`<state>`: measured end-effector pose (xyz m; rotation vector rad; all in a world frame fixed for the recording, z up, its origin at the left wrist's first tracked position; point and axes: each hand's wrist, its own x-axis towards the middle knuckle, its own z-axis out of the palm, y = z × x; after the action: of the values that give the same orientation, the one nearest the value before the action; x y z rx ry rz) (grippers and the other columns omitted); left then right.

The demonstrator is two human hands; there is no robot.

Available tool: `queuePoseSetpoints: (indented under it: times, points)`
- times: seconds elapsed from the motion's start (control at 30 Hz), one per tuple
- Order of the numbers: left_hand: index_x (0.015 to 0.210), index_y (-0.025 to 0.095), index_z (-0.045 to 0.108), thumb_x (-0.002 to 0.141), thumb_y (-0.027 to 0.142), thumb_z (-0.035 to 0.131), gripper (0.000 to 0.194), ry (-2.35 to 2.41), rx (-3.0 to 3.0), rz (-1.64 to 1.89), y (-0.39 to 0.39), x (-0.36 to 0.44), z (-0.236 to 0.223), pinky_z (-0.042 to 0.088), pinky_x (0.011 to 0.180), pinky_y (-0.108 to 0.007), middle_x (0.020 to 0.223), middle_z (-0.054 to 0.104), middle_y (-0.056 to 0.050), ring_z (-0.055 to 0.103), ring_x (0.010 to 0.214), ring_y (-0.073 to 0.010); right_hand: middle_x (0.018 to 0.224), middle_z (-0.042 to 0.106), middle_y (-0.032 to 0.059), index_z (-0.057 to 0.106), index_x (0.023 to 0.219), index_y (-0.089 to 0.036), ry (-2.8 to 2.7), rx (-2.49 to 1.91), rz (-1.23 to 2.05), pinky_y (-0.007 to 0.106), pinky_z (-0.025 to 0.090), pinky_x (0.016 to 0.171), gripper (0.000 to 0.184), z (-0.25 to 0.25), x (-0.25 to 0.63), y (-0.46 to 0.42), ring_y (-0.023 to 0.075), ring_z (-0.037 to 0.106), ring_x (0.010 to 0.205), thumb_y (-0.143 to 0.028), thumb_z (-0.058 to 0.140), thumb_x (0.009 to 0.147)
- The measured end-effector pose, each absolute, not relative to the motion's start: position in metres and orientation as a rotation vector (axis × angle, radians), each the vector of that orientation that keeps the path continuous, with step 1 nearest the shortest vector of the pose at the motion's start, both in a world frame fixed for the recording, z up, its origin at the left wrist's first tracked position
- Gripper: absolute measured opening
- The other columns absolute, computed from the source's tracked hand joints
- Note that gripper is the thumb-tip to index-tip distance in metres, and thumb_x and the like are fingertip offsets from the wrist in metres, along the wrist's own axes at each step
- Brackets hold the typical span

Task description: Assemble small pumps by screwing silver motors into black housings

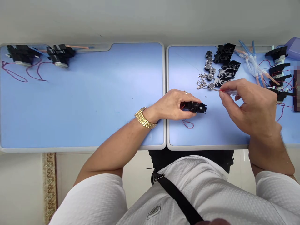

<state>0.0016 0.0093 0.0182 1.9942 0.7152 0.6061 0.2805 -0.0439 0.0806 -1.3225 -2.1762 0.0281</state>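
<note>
My left hand point(174, 104) is wrapped round a small black plastic motor assembly point(194, 107), held just above the right table. From under that hand a loop of twisted red wire point(188, 124) trails onto the tabletop. My right hand point(248, 101) pinches a thin screwdriver point(228, 92) with a clear handle between thumb and fingers. Its slim shaft points left, with the tip at a pile of small screws point(201, 82). One loose screw point(205, 96) lies apart from the pile. Whether a screw sits on the tip is too small to tell.
Behind the screws stand a column of round metal-and-black parts point(208, 66) and several black housings point(226, 56). Farther right lie clear and orange tubes point(253, 64) and wired black assemblies point(278, 70). Two more assemblies point(59, 55) sit at the left table's far corner. A gap point(166, 78) divides the tables.
</note>
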Motion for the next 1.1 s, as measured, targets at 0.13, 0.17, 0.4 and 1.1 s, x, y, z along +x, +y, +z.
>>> queuePoseSetpoints:
  times: [0.13, 0.17, 0.4, 1.1]
  points:
    - [0.118, 0.024, 0.096, 0.091, 0.039, 0.089, 0.031, 0.730, 1.996, 0.588, 0.0094, 0.0011, 0.0166, 0.055, 0.072, -0.028, 0.097, 0.092, -0.003, 0.079, 0.079, -0.0164, 0.100, 0.090, 0.0001, 0.081, 0.117, -0.032, -2.210, -1.367, -0.003, 0.041, 0.058, 0.072, 0.014, 0.0813, 0.2800, -0.0441, 0.0250, 0.083, 0.083, -0.026, 0.068, 0.116]
    - [0.118, 0.024, 0.096, 0.092, 0.042, 0.090, 0.032, 0.730, 1.995, 0.586, 0.0094, 0.0009, 0.0160, 0.055, 0.072, -0.028, 0.097, 0.092, -0.003, 0.079, 0.079, -0.0165, 0.101, 0.091, 0.0002, 0.081, 0.117, -0.032, -2.220, -1.372, -0.004, 0.041, 0.057, 0.072, 0.014, 0.0815, 0.2799, -0.0440, 0.0250, 0.083, 0.083, -0.026, 0.068, 0.116]
    - [0.118, 0.024, 0.096, 0.092, 0.039, 0.090, 0.030, 0.722, 2.001, 0.595, 0.0095, 0.0001, 0.0150, 0.057, 0.076, -0.028, 0.097, 0.092, -0.003, 0.079, 0.079, -0.0161, 0.107, 0.092, 0.0037, 0.082, 0.122, -0.029, -2.209, -1.316, -0.002, 0.042, 0.059, 0.075, 0.018, 0.0804, 0.2821, -0.0427, 0.0273, 0.086, 0.090, -0.020, 0.069, 0.115]
    - [0.119, 0.024, 0.095, 0.092, 0.038, 0.089, 0.031, 0.753, 1.993, 0.568, 0.0079, 0.0004, 0.0167, 0.063, 0.086, -0.028, 0.104, 0.094, -0.003, 0.086, 0.090, -0.0194, 0.106, 0.090, 0.0071, 0.082, 0.122, -0.028, -2.253, -1.534, -0.015, 0.043, 0.049, 0.074, 0.022, 0.0775, 0.2835, -0.0427, 0.0285, 0.083, 0.091, -0.029, 0.060, 0.121]
